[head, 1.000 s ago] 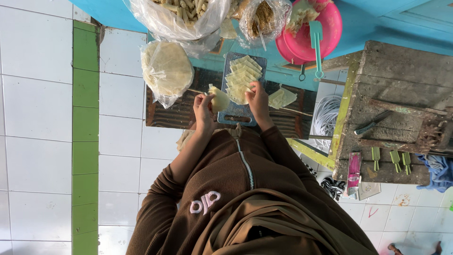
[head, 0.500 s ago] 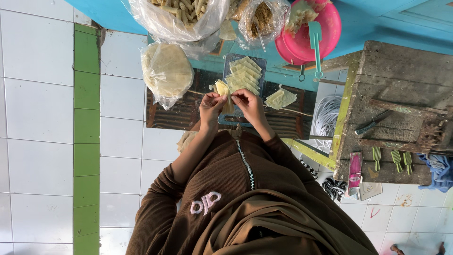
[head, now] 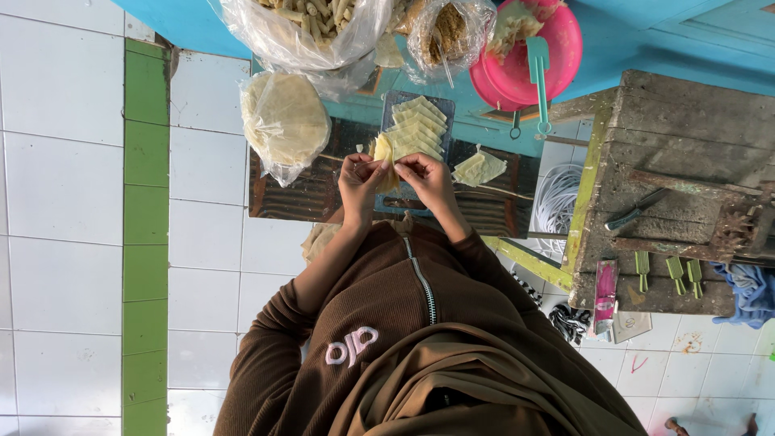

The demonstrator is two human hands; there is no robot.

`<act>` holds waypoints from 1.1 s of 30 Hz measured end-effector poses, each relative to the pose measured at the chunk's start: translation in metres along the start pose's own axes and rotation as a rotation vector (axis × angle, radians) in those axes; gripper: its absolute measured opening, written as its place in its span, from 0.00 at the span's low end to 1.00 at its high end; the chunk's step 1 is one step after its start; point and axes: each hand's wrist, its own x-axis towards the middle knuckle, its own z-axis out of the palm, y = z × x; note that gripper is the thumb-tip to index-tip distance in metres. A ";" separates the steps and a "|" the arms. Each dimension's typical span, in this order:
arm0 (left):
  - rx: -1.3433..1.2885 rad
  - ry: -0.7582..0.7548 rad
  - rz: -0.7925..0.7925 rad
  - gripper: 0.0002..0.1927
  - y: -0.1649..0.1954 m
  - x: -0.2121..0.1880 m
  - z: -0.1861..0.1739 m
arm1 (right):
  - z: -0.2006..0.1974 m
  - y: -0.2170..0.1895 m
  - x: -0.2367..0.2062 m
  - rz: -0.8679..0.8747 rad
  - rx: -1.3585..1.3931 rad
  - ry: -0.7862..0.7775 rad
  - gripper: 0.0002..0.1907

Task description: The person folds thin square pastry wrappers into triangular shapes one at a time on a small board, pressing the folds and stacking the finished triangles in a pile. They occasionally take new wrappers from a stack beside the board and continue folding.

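Note:
My left hand [head: 358, 176] and my right hand [head: 425, 174] meet over a dark ribbed board [head: 291, 194]. Together they pinch a pale yellow pastry wrapper [head: 383, 153], folded upright between the fingertips. Just beyond it lies a dark tray [head: 395, 101] with several folded pale triangles in a row. A plastic bag of round wrappers [head: 284, 119] rests to the left of my left hand. A small loose pile of wrappers [head: 478, 168] sits right of my right hand. My brown zipped sleeves and chest fill the lower view.
Clear bags of rolled snacks [head: 311, 24] and filling [head: 448, 32] lie at the far edge on a blue surface. Pink bowls [head: 557, 56] hold a teal spatula [head: 538, 69]. A worn wooden bench [head: 686, 145] at the right carries a knife [head: 636, 211] and green clips [head: 668, 270]. White floor tiles spread left.
My hands have come together: the left one moved right with the wrapper, the right one shifted off the tray, and both now pinch the same wrapper.

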 end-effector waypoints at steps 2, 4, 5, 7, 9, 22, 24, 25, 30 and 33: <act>0.019 0.007 0.003 0.17 0.005 -0.002 0.004 | -0.001 0.003 0.001 0.010 0.055 0.001 0.08; 0.047 -0.004 0.009 0.18 0.011 -0.004 0.007 | -0.001 0.003 0.001 -0.001 0.059 0.006 0.07; 0.064 -0.019 0.014 0.19 0.014 -0.006 0.008 | -0.002 0.002 0.001 -0.013 0.044 0.003 0.07; 0.117 -0.054 0.043 0.21 0.018 -0.008 0.011 | -0.003 -0.002 0.000 -0.039 0.015 -0.005 0.07; 0.187 -0.095 0.090 0.24 0.020 -0.010 0.014 | -0.004 -0.007 -0.001 -0.041 -0.064 0.020 0.06; 0.160 -0.100 0.026 0.27 0.025 -0.010 0.013 | -0.003 -0.010 -0.002 -0.051 -0.070 0.033 0.06; 0.163 -0.099 0.014 0.27 0.025 -0.010 0.012 | -0.003 -0.008 -0.002 -0.044 -0.080 0.034 0.06; 0.161 -0.103 0.029 0.27 0.024 -0.010 0.012 | -0.003 -0.008 -0.002 -0.039 -0.085 0.035 0.06; 0.155 -0.115 0.068 0.27 0.023 -0.011 0.011 | -0.001 -0.007 -0.004 -0.046 -0.139 0.023 0.07; 0.251 -0.106 0.086 0.28 0.027 -0.012 0.013 | 0.001 -0.009 -0.004 -0.050 -0.142 0.010 0.07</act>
